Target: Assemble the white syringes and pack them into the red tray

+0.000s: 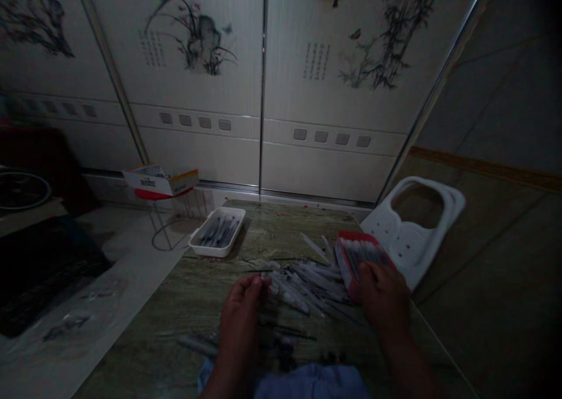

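A loose pile of translucent pen-like tubes (pixel 307 285) lies on the wooden table (pixel 263 229). At the pile's left edge is my left hand (pixel 243 299), its fingers pinched together on something too small to make out. My right hand (pixel 381 291) is at the front of a red box (pixel 350 279) filled with pale tubes; its fingers are curled, and what they grip is unclear. A white tray (pixel 240 226) with dark-cored tubes stands at the table's far left. Thin dark rods (pixel 287 330) and small black pieces (pixel 285 352) lie near the front edge.
Beyond the table's left side, an open cardboard box (pixel 149 182) rests on a red stool (pixel 153 195). A white plastic chair (pixel 406 244) stands at the right edge. Sliding panels (pixel 211 153) close off the back. Blue cloth (pixel 311 381) shows at the bottom.
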Demonstrator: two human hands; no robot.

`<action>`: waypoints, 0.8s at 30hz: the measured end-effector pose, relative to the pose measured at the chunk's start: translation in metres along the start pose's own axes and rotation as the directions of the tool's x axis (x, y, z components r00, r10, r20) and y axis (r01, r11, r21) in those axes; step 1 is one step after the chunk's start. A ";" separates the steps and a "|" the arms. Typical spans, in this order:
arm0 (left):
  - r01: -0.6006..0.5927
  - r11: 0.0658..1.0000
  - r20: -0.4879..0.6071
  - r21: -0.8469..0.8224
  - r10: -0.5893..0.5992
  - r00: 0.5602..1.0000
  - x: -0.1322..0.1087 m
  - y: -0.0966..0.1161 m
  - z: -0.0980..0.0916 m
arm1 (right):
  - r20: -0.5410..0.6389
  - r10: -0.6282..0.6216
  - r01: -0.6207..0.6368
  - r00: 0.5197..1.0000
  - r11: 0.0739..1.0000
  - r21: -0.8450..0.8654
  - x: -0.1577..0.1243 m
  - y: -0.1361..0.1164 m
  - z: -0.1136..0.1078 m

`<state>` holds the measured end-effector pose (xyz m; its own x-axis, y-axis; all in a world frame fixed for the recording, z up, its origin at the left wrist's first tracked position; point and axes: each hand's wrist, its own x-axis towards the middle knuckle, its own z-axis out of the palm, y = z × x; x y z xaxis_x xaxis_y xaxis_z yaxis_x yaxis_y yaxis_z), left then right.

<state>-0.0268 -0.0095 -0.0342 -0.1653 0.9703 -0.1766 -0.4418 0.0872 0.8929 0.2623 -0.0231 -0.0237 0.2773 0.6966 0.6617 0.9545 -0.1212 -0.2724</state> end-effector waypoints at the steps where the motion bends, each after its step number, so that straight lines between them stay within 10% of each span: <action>1: -0.002 1.000 -0.003 -0.002 0.002 1.000 0.000 0.001 0.000 | 0.004 -0.006 0.006 1.000 1.000 -0.008 0.000 0.000 0.000; 8: -0.015 1.000 -0.084 -0.021 0.013 0.996 0.000 0.008 0.000 | 0.028 -0.006 0.008 1.000 0.999 -0.039 -0.001 -0.006 -0.005; 16: -0.074 0.995 -0.177 -0.073 0.060 0.982 0.006 0.009 -0.003 | 0.099 -0.094 0.051 0.991 0.930 0.365 -0.011 -0.047 -0.013; 24: -0.073 0.995 -0.239 -0.066 0.055 0.970 0.005 0.013 -0.001 | 0.500 -0.339 0.042 0.797 0.857 0.514 -0.028 -0.081 -0.015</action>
<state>-0.0345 -0.0041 -0.0243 -0.3952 0.8917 -0.2207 -0.4854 0.0013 0.8743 0.1790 -0.0434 -0.0100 -0.1577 0.9498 0.2701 0.7728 0.2890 -0.5651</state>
